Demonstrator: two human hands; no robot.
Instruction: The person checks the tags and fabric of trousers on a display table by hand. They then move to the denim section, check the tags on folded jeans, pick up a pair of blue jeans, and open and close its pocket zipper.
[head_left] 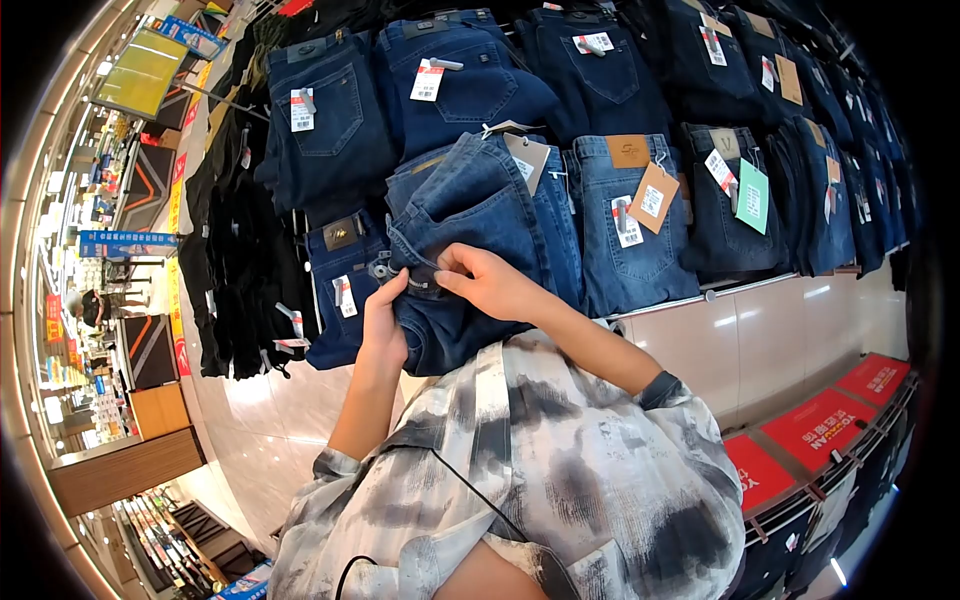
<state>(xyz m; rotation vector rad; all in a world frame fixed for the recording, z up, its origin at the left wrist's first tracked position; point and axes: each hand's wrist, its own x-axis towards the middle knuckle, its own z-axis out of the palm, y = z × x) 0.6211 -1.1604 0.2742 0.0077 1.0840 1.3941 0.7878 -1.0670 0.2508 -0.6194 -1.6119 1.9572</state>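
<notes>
A pair of blue jeans (pixel 480 215) lies bunched and partly unfolded on the stack in front of me. My left hand (pixel 384 322) grips its waistband from the left, thumb pointing up near a metal button (pixel 382 270). From the other side, my right hand (pixel 488 284) pinches the denim close to a small label at the waistband, fingertips curled in. A tan hang tag (pixel 527 160) sticks out at the top of this pair. Just left of the left hand are dark blue folded jeans with a leather patch and a price tag (pixel 345 296).
Folded jeans with price tags (pixel 627 222) line the display in two rows. Black trousers (pixel 232 230) hang at the left. A green tag (pixel 752 197) dangles on the right. Red signs (pixel 815 423) top a rack at lower right. A person (pixel 92 307) stands far off along the aisle.
</notes>
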